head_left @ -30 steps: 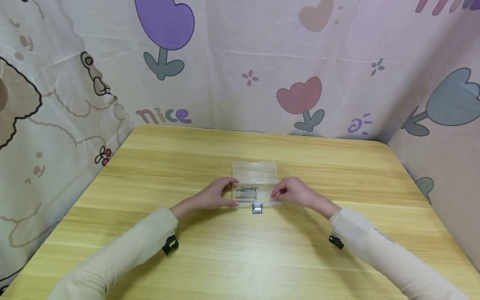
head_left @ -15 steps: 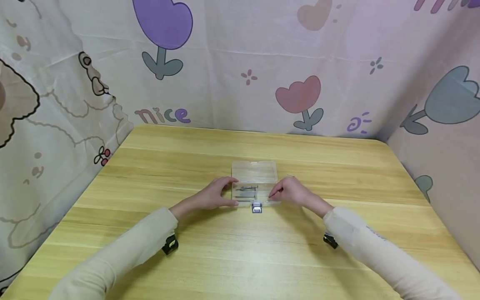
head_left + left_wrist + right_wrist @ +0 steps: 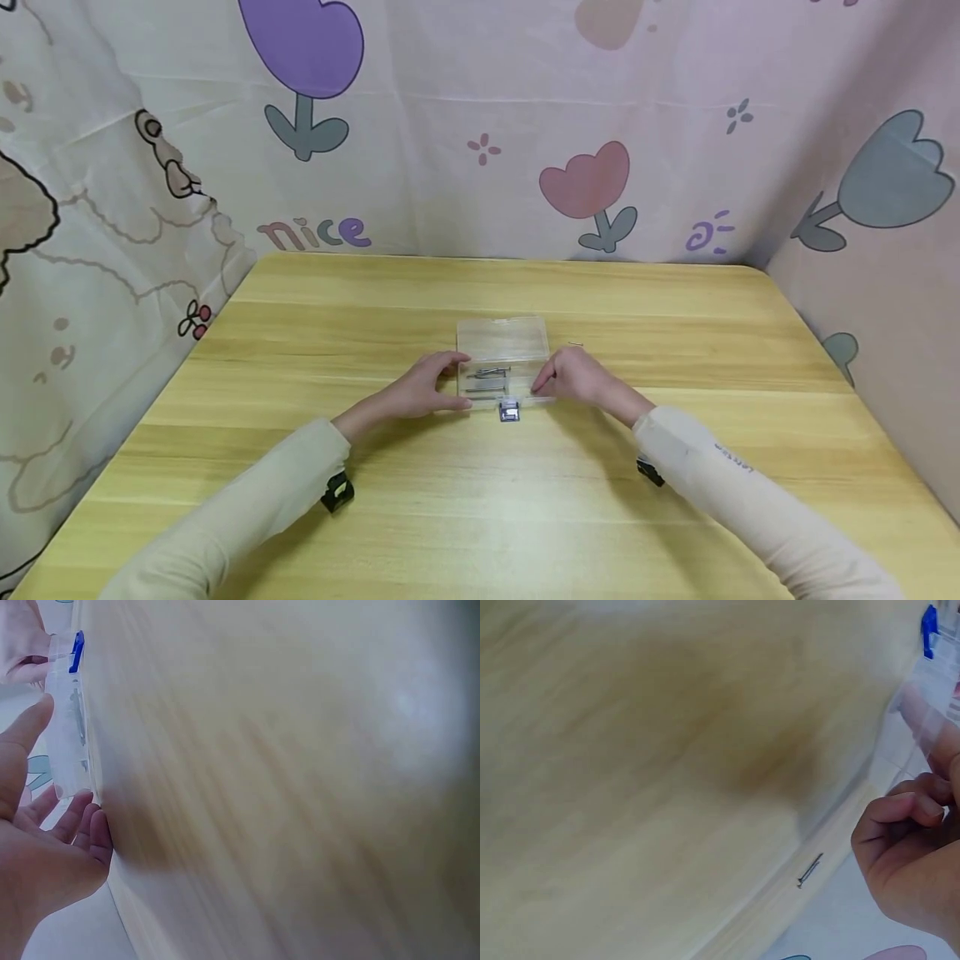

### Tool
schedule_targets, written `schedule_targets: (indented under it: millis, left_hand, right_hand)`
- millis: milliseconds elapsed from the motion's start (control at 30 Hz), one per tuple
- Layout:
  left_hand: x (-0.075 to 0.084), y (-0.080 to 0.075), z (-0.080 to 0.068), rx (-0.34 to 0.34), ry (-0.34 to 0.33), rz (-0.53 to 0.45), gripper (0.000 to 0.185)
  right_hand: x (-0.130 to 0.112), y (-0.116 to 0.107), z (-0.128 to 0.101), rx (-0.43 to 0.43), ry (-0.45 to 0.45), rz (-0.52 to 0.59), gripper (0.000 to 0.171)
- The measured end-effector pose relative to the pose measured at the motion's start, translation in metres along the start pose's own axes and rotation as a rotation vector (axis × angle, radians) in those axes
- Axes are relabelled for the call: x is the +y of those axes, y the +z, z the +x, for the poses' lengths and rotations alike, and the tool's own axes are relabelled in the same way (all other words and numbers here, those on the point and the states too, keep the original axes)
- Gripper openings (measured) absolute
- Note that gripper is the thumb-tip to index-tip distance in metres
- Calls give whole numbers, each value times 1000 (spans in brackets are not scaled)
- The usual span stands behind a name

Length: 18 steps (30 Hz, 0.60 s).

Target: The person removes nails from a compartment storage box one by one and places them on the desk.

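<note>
Box, clear plastic, lid open, sits mid-counter, blue latch toward near edge. Left hand curled round left end, likely bracing it. Right hand at right end, fingers pinched at rim. Inside: several metal screws. Loose screw lies beyond right hand, toward far edge.
</note>
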<state>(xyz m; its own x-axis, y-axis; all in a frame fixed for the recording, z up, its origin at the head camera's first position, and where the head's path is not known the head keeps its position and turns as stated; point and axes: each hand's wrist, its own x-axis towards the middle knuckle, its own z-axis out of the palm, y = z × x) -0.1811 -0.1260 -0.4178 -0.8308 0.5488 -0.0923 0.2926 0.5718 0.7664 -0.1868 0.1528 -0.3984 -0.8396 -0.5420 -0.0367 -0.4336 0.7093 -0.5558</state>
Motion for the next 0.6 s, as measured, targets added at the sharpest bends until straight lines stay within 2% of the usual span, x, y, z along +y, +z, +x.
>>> schedule_targets:
  millis: [367,600]
  left_hand:
    - [2,-1,-1,2,7,10,72]
    - [1,0,0,9,16,13,72]
  right_hand:
    - [11,8,-4,108,-127,-35,5]
    - [13,10,-5,125,-150,-39,5]
